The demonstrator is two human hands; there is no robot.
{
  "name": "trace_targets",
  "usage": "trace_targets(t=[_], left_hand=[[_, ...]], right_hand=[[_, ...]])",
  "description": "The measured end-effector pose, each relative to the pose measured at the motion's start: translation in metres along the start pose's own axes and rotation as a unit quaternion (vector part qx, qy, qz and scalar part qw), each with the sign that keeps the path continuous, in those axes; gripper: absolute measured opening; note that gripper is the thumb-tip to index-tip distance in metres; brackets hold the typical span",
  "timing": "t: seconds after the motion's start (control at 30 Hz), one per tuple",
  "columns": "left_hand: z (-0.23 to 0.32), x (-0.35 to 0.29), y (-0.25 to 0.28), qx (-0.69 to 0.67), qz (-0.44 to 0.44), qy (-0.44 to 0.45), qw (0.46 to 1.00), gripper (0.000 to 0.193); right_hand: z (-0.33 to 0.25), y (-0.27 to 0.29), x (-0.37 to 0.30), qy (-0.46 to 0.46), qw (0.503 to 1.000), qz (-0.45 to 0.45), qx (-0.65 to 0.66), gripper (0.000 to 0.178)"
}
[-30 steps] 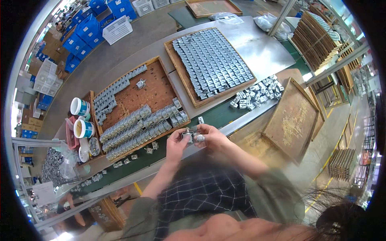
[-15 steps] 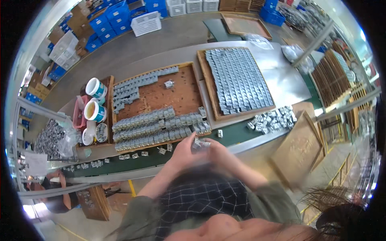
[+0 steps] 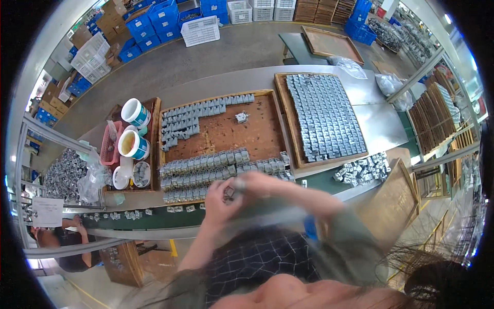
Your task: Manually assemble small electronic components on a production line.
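My left hand (image 3: pixel 220 202) is closed around a small silver metal part (image 3: pixel 229 194), palm side up, above the green conveyor belt (image 3: pixel 170 220). Close beside it, my right hand (image 3: pixel 256 184) is blurred, its fingers drawn together at a greyish thing too smeared to name. Just beyond both hands lies a wooden tray (image 3: pixel 267 116) with rows of similar metal parts along its near side and far left. One part (image 3: pixel 241 117) sits apart on its brown base. Several loose parts (image 3: pixel 177 208) line the belt to the left.
A second tray (image 3: pixel 282 103), packed with parts, stands right. Loose parts (image 3: pixel 363 169) heap near an upright-leaning wooden tray (image 3: pixel 386 198). White buckets (image 3: pixel 135 145) and a pink basket (image 3: pixel 109 147) stand left. Another person (image 3: pixel 72 242) works at the far left. A metal frame post (image 3: pixel 414 77) rises right.
My hands have shifted left relative to the tray, and my right hand has come over to the left hand's fingers. The view has swung, so the trays appear further right and lower.
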State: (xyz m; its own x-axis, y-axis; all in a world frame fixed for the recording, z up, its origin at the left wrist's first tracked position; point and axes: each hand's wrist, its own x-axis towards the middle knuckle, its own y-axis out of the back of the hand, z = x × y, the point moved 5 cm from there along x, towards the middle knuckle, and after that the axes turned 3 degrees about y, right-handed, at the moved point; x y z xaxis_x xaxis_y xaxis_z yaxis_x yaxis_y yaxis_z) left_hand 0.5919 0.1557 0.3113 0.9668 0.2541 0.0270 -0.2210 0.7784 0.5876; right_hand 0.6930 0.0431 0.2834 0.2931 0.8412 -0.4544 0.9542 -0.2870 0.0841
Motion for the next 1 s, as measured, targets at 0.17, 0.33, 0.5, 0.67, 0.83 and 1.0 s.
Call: trace_targets(t=[0.17, 0.33, 0.5, 0.67, 0.83, 1.0], left_hand=[[-0.039, 0.006, 0.023, -0.113, 0.064, 0.019, 0.991, 0.04], [-0.044, 0.016, 0.021, -0.128, 0.055, 0.023, 0.99, 0.037], [-0.034, 0.044, 0.024, -0.185, 0.034, 0.055, 0.981, 0.035], [-0.026, 0.092, 0.005, -0.191, 0.01, 0.048, 0.98, 0.042], [-0.031, 0.147, -0.049, -0.133, -0.084, 0.015, 0.987, 0.045], [-0.012, 0.161, -0.077, 0.167, -0.232, 0.007, 0.958, 0.052]], right_hand=[[-0.026, 0.131, 0.12, 0.185, 0.879, 0.347, 0.268, 0.045], [-0.009, 0.156, 0.2, 0.048, 0.925, 0.373, 0.055, 0.052], [-0.018, 0.155, 0.174, 0.143, 0.838, 0.508, -0.138, 0.041], [-0.013, 0.13, 0.07, 0.209, 0.873, 0.369, 0.243, 0.037], [0.028, 0.106, -0.038, 0.246, 0.775, 0.371, 0.449, 0.034], [0.095, 0.092, -0.134, 0.196, 0.716, 0.436, 0.509, 0.028]])
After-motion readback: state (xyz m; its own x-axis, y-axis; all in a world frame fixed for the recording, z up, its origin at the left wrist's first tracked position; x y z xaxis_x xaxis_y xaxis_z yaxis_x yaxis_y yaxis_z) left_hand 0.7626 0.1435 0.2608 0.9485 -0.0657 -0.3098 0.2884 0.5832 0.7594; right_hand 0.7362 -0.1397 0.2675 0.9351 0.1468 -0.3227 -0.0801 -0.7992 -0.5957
